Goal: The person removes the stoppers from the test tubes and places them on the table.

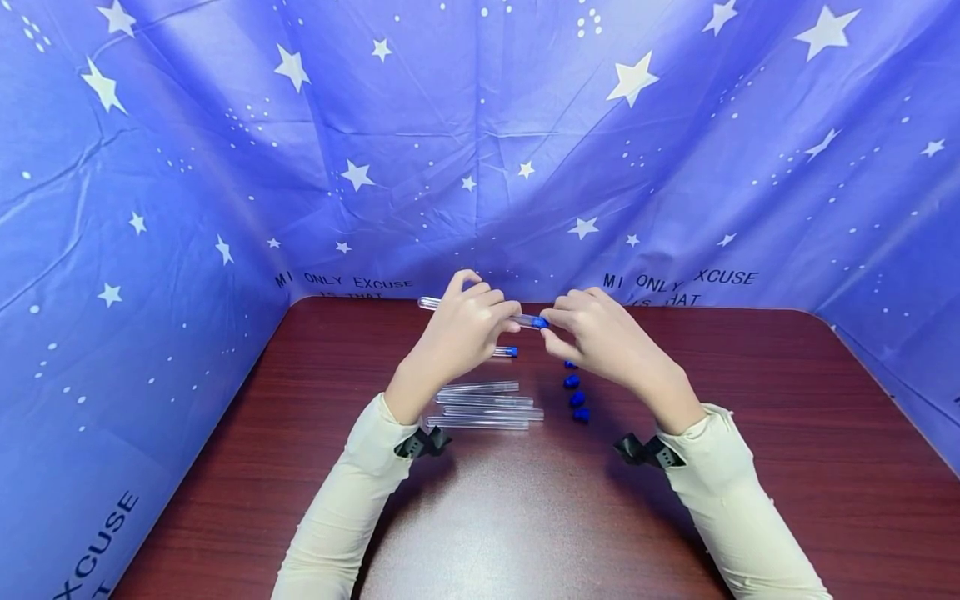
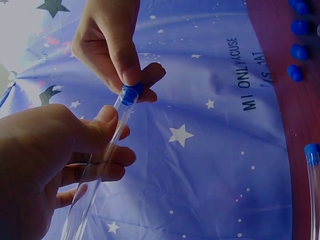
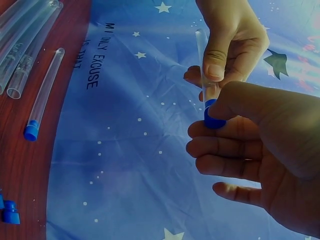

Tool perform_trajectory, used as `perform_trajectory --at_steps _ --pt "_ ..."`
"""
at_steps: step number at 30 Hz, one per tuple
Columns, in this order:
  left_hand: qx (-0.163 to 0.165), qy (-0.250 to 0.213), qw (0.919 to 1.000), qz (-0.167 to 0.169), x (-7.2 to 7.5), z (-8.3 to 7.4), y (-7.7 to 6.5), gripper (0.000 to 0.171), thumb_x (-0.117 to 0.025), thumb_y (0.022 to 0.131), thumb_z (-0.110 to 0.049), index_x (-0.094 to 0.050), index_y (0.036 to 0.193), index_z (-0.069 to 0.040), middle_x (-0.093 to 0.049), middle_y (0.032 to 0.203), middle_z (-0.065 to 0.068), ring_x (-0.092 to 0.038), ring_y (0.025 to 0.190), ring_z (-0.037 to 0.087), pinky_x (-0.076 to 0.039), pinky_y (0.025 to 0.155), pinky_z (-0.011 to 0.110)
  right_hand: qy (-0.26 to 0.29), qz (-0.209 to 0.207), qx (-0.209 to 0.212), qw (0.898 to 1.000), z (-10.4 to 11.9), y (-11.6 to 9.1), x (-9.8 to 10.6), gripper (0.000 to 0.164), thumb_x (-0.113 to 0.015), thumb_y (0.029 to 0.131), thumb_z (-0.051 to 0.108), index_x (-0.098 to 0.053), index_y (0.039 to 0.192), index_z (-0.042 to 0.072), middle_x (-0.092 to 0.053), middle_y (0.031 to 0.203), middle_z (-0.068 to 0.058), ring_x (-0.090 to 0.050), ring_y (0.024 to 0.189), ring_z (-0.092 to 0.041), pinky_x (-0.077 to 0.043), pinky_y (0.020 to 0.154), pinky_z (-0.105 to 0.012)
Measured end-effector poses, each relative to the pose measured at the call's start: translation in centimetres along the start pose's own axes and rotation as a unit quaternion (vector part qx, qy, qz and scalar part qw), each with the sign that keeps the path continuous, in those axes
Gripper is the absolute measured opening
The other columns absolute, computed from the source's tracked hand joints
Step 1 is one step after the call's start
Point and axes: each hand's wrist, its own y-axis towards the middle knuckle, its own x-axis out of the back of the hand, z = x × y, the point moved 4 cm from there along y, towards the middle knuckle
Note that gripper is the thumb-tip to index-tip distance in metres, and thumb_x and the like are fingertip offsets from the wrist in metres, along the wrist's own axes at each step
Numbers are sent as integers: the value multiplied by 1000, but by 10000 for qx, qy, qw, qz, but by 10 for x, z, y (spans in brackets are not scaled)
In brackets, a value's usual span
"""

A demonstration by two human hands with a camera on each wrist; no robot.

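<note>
My left hand (image 1: 470, 323) pinches a clear test tube (image 2: 111, 145) along its length, thumb on one side and fingers on the other. At the tube's mouth sits a blue stopper (image 2: 131, 94), its lower part inside the glass. Thumb and fingertips of my right hand (image 1: 600, 333) grip that stopper. Both hands are raised above the far part of the table, and the tube slants between them. Below lies another tube with a blue stopper in its end (image 3: 42, 95), partly hidden by the left hand in the head view.
Several uncapped test tubes (image 1: 487, 412) lie side by side on the dark red table (image 1: 480, 517), near the left forearm. Loose blue stoppers (image 1: 577, 399) form a row to their right. A blue curtain with stars (image 1: 480, 150) stands behind and at both sides.
</note>
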Motion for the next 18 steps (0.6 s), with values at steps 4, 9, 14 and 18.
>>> perform_trajectory --at_steps 4,9,14,18 --pt "8 -16 10000 42 -1 0 0 8 -74 93 -23 -77 92 -15 -70 75 -2 -64 74 16 -44 101 40 -71 -95 89 9999 1 1 0 10 -66 86 13 -68 80 6 -51 66 -2 -49 64 -21 -47 72 -40" --pt "27 -44 9999 106 -1 0 0 7 -73 93 -21 -76 90 -16 -69 72 -2 -63 69 16 -44 100 40 -147 -142 138 9997 2 1 1 10 -68 84 13 -65 76 7 -49 65 -1 -48 62 -21 -46 72 -39" --pt "54 -55 9999 143 -1 -1 0 7 -73 93 -21 -76 88 -16 -69 70 -2 -63 67 16 -44 100 40 -149 -117 182 9997 2 1 0 11 -68 85 13 -65 76 7 -49 65 -1 -48 62 -22 -46 72 -40" --pt "51 -46 9998 196 -1 -1 0 10 -70 94 -21 -76 88 -17 -68 70 -2 -63 67 16 -44 100 39 -132 -126 219 9996 3 1 -1 12 -67 86 14 -65 76 6 -50 65 -2 -49 63 -22 -47 72 -41"
